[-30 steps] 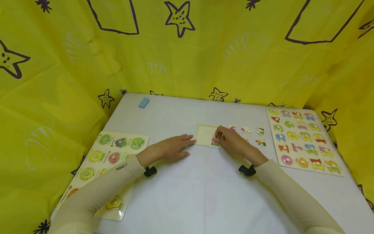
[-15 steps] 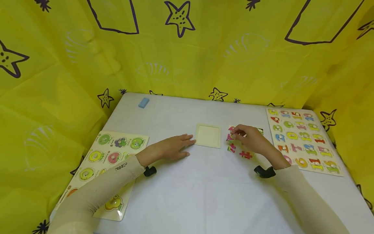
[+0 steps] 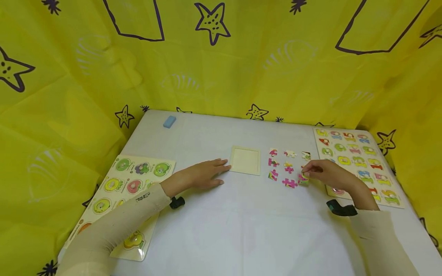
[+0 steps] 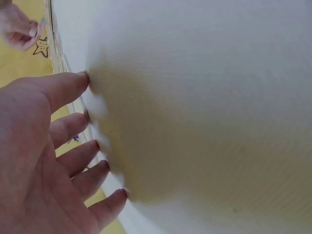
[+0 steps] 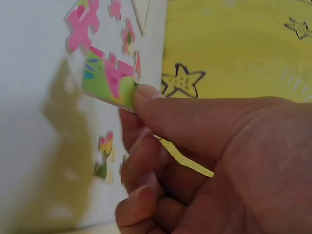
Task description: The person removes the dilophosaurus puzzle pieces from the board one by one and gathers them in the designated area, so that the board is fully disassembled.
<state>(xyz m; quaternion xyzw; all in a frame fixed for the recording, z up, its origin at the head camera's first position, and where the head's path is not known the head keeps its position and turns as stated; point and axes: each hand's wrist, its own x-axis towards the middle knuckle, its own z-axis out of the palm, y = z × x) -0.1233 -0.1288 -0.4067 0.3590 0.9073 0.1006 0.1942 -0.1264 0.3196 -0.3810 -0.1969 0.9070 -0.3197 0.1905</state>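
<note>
In the head view my left hand (image 3: 205, 174) rests on the white table, fingers spread, fingertips right at the left edge of a cream puzzle frame (image 3: 245, 160). The left wrist view shows those fingertips touching the tabletop. To the right of the frame, my right hand (image 3: 326, 174) pinches a green and pink jigsaw piece (image 5: 109, 78) between thumb and forefinger. It is tilted, close over the table, at the lower right of the loose pieces. Several other jigsaw pieces lie apart in rough rows, among them a pink one (image 3: 289, 183) and a pink and yellow one (image 3: 288, 167).
A number puzzle board (image 3: 362, 168) lies at the right, partly behind my right hand and wrist. On the left is a fruit puzzle board (image 3: 136, 203), partly covered by my left forearm. A blue block (image 3: 169, 122) sits at the back left. Yellow curtain (image 3: 221, 69) surrounds the table.
My right hand has moved right from the frame's lower right corner, past the loose pieces, carrying the green and pink jigsaw piece to their lower right. My left hand has stayed in place.
</note>
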